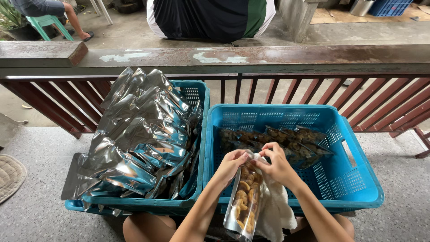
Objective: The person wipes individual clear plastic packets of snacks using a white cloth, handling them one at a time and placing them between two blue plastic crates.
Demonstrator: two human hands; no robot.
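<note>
My left hand (231, 165) and my right hand (277, 166) both pinch the top edge of a clear-fronted silver pouch (244, 201) filled with golden-brown snack pieces. A white cloth (275, 210) is pressed against the pouch top under my right hand and hangs down over my lap. The pouch hangs upright in front of a blue plastic crate (358, 179). Inside that crate lie a few filled pouches (286, 141) of the same kind.
On the left, a second blue crate (197, 94) is heaped with many silver foil pouches (139, 134). A rusty red railing (251, 58) runs behind both crates. Beyond it are a seated person's legs, a green chair (45, 22) and a dark cover (210, 18). A mat (9, 175) lies at far left.
</note>
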